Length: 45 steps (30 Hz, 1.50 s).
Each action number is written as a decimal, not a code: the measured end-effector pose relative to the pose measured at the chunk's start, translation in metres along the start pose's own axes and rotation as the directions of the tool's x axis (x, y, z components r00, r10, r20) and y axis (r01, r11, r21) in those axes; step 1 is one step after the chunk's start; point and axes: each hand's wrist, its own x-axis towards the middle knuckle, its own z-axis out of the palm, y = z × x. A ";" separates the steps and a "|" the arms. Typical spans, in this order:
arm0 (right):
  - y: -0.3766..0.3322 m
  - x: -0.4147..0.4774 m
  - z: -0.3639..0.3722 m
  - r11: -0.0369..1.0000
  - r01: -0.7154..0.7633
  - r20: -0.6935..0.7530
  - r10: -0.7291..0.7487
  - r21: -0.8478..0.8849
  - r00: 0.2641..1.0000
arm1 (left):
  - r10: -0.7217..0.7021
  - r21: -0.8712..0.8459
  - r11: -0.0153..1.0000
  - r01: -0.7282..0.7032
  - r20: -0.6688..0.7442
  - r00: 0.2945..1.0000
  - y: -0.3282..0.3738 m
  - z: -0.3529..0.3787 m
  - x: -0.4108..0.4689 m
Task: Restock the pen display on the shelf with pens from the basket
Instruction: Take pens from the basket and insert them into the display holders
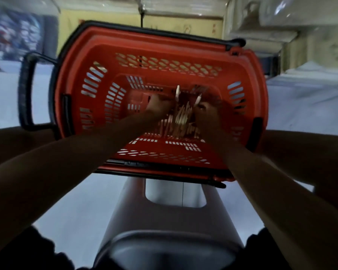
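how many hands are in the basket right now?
2. Left hand is over the middle of the red basket, right hand just right of it, both at the pile of pens. Blur hides their hold.

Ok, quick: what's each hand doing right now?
Left hand: in the basket, among the pens; grip too blurred to tell.
Right hand: likewise, cannot tell.

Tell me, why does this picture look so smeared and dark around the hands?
Head view: motion blur smears the whole frame, worst on the pale pens and the far shelves; the left hand and right hand are dim, nearly silhouettes; the wide lens bows the red slotted plastic basket.
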 end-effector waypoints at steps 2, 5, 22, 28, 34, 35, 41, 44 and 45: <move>-0.007 0.000 -0.007 1.000 0.027 0.057 -0.026 -0.005 0.998 | -0.005 0.017 1.000 0.005 0.020 1.000 0.019 -0.011 -0.018; -0.062 -0.033 -0.029 0.995 0.100 0.105 -0.097 -0.021 0.990 | 0.036 -0.023 0.999 -0.035 0.025 0.999 0.046 -0.031 -0.051; -0.177 -0.239 -0.120 0.836 0.369 0.145 -0.457 0.407 0.877 | 0.329 -0.440 0.863 -0.247 0.118 0.937 0.077 -0.101 -0.231; -0.157 -0.258 -0.118 0.801 0.204 0.150 -0.341 0.562 0.928 | 0.365 -0.618 0.752 -0.229 0.100 0.926 0.068 -0.107 -0.244; -0.162 -0.259 -0.110 0.784 0.214 0.179 -0.381 0.583 0.907 | 0.278 -0.645 0.737 -0.202 0.017 0.960 0.067 -0.104 -0.249; -0.163 -0.260 -0.109 0.788 0.198 0.191 -0.369 0.583 0.909 | 0.269 -0.653 0.731 -0.201 0.005 0.963 0.068 -0.104 -0.250; -0.165 -0.261 -0.104 0.777 0.081 0.313 -0.343 0.624 0.886 | 0.269 -0.622 0.751 -0.221 -0.018 0.963 0.070 -0.099 -0.250; -0.164 -0.260 -0.104 0.798 0.117 0.309 -0.358 0.591 0.881 | 0.285 -0.622 0.748 -0.231 -0.012 0.958 0.070 -0.097 -0.248; -0.164 -0.260 -0.104 0.806 0.127 0.288 -0.347 0.578 0.893 | 0.293 -0.621 0.748 -0.234 -0.006 0.956 0.071 -0.096 -0.248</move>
